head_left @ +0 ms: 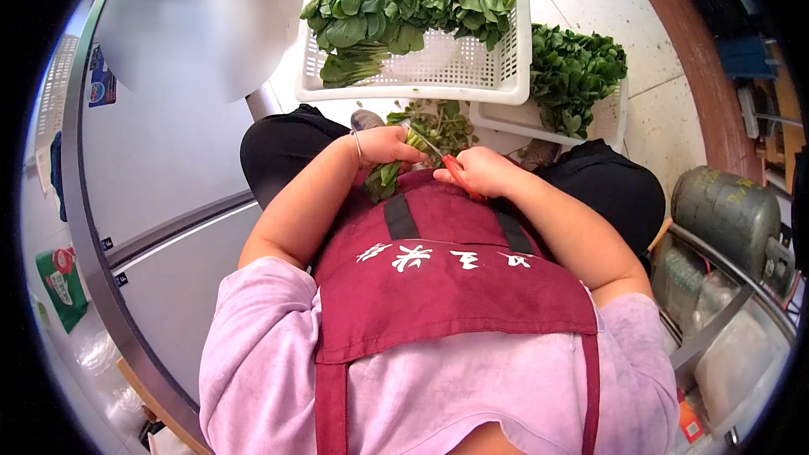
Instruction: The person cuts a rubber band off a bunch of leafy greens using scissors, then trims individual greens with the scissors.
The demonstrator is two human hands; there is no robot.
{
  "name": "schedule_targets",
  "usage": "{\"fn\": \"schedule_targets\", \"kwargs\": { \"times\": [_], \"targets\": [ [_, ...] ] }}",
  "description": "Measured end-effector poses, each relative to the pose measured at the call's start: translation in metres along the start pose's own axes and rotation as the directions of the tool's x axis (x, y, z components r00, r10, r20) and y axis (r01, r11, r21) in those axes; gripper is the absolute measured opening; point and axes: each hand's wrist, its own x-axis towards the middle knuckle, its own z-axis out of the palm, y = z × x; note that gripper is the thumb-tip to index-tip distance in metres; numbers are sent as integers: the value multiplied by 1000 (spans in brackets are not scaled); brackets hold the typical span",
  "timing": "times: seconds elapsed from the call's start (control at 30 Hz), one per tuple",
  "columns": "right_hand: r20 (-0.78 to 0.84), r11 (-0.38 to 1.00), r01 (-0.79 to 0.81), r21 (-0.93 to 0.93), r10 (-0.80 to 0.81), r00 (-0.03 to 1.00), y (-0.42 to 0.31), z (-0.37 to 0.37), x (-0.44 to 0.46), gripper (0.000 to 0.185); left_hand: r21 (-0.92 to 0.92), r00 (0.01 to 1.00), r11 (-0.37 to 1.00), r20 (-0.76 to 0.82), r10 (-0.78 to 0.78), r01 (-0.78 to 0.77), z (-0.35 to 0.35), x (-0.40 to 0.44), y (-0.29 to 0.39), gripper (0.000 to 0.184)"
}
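Note:
My left hand [394, 145] is closed around a small bunch of leafy greens [384, 180], whose leaves hang toward my apron. In my right hand [482, 171] I grip red-handled scissors [456, 172]. Their thin metal blades point up and left, and the tips are beside the stem end of the greens near my left fingers. Both hands are over my lap, just above the maroon apron [455, 303]. Below and beyond them, a pile of loose trimmed greens [442, 128] lies on the floor between my feet.
A white plastic basket [413, 93] ahead holds rows of leafy greens [404, 13]. To its right, a second white basket [506, 118] holds more greens [577, 72]. A grey-white cabinet [177, 160] stands at left; a gas cylinder [726, 211] is at right.

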Motion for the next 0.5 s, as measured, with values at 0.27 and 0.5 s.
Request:
{"fn": "schedule_targets", "kwargs": {
  "times": [0.27,0.5],
  "targets": [
    [-296,733,174,658,38,955,15,-3,12,48,-359,976,912,-154,153,-199,8,-10,19,18],
    [-424,620,321,716,21,905,6,-15,2,40,-660,920,647,-334,204,-382,18,-2,48,30]
  ]
}}
